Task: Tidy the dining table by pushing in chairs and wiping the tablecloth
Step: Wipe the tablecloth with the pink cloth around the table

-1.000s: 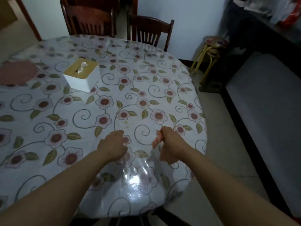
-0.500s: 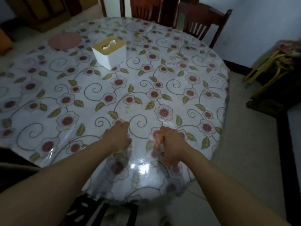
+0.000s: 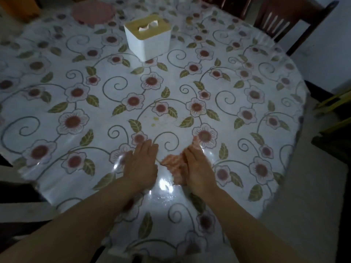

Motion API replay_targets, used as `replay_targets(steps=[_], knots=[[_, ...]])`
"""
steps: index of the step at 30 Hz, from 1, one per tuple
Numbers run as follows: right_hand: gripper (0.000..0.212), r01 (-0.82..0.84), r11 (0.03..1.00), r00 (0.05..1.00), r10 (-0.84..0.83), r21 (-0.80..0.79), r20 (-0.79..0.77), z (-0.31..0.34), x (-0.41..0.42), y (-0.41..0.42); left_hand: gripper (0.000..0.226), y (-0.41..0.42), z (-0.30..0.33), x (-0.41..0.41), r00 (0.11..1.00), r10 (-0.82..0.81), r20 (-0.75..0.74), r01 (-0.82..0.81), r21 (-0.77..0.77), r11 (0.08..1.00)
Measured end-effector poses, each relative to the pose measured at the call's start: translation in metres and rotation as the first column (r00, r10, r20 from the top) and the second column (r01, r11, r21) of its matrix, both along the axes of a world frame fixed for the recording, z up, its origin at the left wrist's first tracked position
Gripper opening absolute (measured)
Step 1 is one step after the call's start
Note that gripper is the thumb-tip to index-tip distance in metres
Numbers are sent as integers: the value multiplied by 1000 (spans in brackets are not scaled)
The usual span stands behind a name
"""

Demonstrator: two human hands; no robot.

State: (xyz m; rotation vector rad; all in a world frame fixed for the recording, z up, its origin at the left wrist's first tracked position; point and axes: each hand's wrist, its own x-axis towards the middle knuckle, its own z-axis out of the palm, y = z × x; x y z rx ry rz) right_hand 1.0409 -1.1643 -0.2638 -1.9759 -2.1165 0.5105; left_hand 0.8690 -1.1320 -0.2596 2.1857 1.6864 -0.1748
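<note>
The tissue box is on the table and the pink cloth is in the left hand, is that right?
Not quite. The head view shows the pink cloth in the right hand; the left hand lies flat on the table. The tissue box is on the table.

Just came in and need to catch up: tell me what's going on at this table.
A person is leaning over a round table covered by a floral tablecloth. The left hand lies flat on the cloth, fingers spread. The right hand is closed on a pinkish cloth near the table's front edge. Small yellowish spots sit just beyond the hands, not yet wiped. A white tissue box stands farther back, and a dark wooden chair is at the far side.
</note>
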Motion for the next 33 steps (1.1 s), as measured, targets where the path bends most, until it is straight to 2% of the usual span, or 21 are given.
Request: replay_targets(steps=[5,10,15,18,20,22,23,24,25,26,28,29,31,32,33], knots=[[67,59,997,995,-55,-40,89,-49,-24,5,59,11,-17,-6,991,134,-28,-130,115,985],[89,169,985,972,-170,25,162,-50,12,52,65,38,-22,-26,961,275,33,-277,124,953],[88,136,990,972,-137,19,192,-45,8,136,61,56,-26,-41,924,370,97,-382,181,906],[76,-100,990,981,80,103,177,-39,-38,172,50,58,-26,-47,898,431,91,-440,183,879],[62,-348,926,937,338,148,85,-36,-72,160,48,58,-26,-54,863,500,72,-505,169,847],[54,-658,741,752,656,132,66,-39,-82,132,48,62,-24,-60,857,513,43,-512,169,842],[56,-748,653,663,744,119,89,-39,-73,129,47,65,-24,-61,865,500,30,-497,172,850],[60,-787,607,617,776,112,129,-41,-55,139,46,69,-23,-61,869,494,26,-491,169,855],[63,-771,628,636,749,106,184,-45,-35,156,45,74,-23,-61,865,500,34,-498,171,850],[64,-710,698,695,671,95,259,-48,-15,178,44,82,-23,-61,858,512,47,-512,177,841],[67,-452,888,851,399,88,340,-52,16,221,46,94,-24,-58,848,526,61,-527,185,829],[69,-299,951,909,256,85,329,-53,21,243,49,101,-26,-57,844,532,64,-534,180,826],[76,-118,989,957,89,91,275,-54,-4,270,54,113,-29,-56,834,546,75,-550,177,816],[77,-129,988,959,104,80,262,-51,-26,274,55,118,-31,-56,831,551,79,-555,177,813],[74,-215,972,949,187,91,253,-48,-50,272,56,121,-32,-57,829,554,83,-559,180,810]])
